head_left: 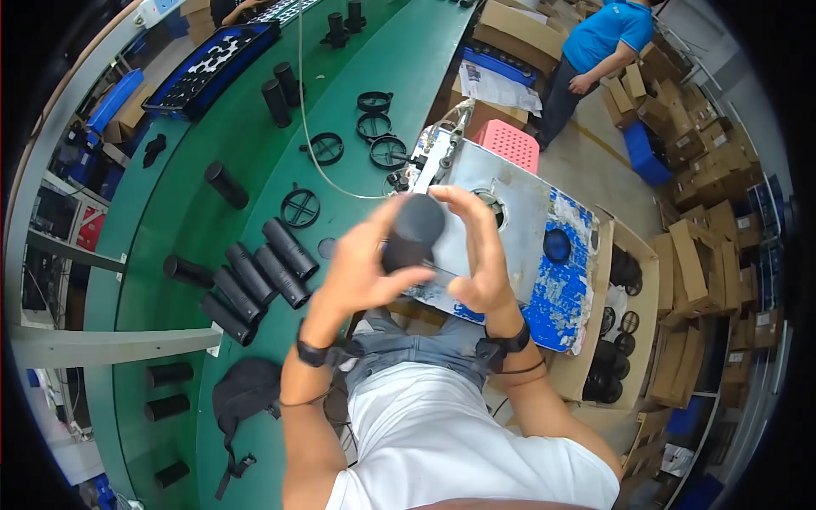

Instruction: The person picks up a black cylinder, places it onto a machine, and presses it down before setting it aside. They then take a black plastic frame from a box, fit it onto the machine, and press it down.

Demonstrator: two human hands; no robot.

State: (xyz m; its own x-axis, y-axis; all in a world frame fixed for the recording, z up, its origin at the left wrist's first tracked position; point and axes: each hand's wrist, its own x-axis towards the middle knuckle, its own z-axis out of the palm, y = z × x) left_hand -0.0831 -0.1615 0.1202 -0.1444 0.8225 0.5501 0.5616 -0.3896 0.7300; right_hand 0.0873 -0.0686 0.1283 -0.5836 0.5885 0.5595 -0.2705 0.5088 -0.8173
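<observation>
— What is lying on your left?
— Black tubes (290, 248) are lying side by side on the green bench (408, 51), their long axes slanting from upper left to lower right.
— And your left hand?
— My left hand (361, 259) is wrapping the left side of a black cylinder (419, 219), its thumb pointing right beneath it.
— Which way is that cylinder pointing?
— It is sitting between my hands, in view covering part of the metal plate (523, 263). Its round end is facing up toward my head, so its long axis is running roughly along my gaze; the lower part is blurring.
— Your right hand?
— My right hand (483, 251) is arching, fingertips bending toward the cylinder's far edge, thumb lower. I can't tell whether it is gripping.
— Any writing?
— The cylinder is blurring too much. Farther right, pale labels (762, 320) are showing on cardboard boxes (697, 263), too small for reading.
</observation>
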